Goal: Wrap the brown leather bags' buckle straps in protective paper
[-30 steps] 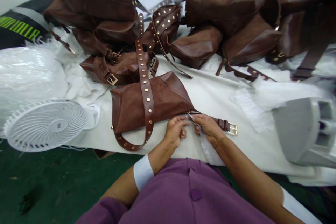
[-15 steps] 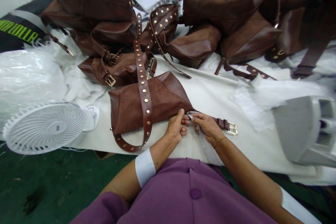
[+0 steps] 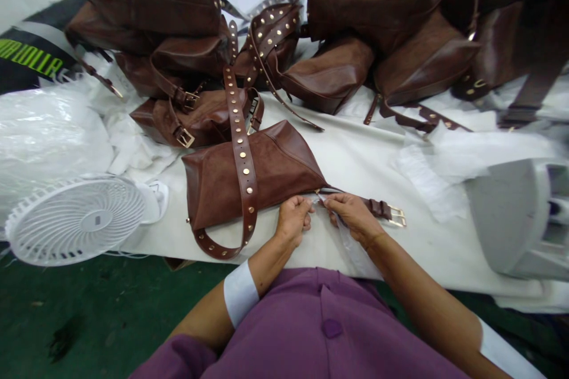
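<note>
A brown suede-and-leather handbag lies on the pale table in front of me, its studded strap laid across it. At the bag's near right corner, my left hand is closed in a pinch on thin clear plastic film. Just to its right, my right hand pinches the same film close to the small metal zip end. The film trails down under my right wrist. Beyond that hand, a strap end with a gold buckle sticks out. My fingertips partly hide what they grip.
Several more brown bags are piled along the back. A white fan stands at left beside crumpled plastic. To the right are a grey plastic device and white wrapping paper. The table's front edge is close to my body.
My left hand has moved slightly down and left, away from the bag's corner, and clear film now shows stretched between both hands. My right hand stays nearly in place. The bag lies still.
</note>
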A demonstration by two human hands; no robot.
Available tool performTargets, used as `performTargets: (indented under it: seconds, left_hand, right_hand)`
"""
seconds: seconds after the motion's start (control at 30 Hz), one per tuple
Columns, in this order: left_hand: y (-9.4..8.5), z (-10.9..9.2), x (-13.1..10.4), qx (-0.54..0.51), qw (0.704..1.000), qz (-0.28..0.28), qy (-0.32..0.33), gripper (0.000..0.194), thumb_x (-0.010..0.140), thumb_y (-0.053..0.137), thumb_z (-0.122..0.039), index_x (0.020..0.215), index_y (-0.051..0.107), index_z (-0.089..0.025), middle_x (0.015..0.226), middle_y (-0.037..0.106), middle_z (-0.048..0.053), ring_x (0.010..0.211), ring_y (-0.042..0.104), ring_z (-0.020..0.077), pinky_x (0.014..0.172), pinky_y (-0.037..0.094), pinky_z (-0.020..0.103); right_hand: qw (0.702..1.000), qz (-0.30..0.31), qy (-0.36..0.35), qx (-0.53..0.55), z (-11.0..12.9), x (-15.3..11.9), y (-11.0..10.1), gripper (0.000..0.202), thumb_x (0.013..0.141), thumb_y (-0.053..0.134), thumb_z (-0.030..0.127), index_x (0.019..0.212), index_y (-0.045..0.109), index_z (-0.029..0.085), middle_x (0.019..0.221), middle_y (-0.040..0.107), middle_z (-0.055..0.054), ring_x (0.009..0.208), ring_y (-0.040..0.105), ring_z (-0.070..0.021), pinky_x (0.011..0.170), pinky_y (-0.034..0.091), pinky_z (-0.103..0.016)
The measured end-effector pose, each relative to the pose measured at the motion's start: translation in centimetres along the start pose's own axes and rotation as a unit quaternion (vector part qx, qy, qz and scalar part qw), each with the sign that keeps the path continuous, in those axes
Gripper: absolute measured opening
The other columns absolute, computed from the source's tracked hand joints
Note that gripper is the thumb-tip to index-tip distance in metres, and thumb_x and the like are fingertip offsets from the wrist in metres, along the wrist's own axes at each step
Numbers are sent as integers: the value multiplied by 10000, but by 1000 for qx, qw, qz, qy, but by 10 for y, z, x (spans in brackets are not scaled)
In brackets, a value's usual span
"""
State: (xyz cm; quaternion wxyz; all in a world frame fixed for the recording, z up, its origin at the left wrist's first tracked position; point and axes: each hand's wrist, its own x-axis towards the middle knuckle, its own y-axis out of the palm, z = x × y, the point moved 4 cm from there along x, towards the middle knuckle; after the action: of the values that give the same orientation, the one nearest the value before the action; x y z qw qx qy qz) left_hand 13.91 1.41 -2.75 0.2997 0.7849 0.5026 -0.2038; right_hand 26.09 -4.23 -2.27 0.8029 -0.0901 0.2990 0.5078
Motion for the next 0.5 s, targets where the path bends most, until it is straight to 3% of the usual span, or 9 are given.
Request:
performTargets:
  seconds: [0.1,0.3,0.5]
  left_hand:
    - [-2,-1,1,49,999,-2,12,179,737,583,-306,715,477,-162,607,510,-35,335,293,20,329,153,173]
    - [-2,-6,-2,63,998,4,8,144,736,562,-265,679,477,-163,570,504,-37,327,268,16,330,144,174]
    - [12,-12,-8,44,999,11,16,194,719,591,-289,631,471,-163,513,464,-45,323,251,15,338,145,179]
  right_hand:
    - [999,-12,-31,-36,-1,2,-3,231,650,657,322,544,536,155,445,447,36,396,350,-69,403,253,-223]
    - [981,-120,-100,-111,-2,2,-9,167,654,648,303,604,568,164,481,463,32,439,344,-89,435,241,-234]
    - [901,-186,-228,-317,8,-11,-2,173,739,572,294,616,587,174,572,552,-6,549,474,-131,562,353,-257]
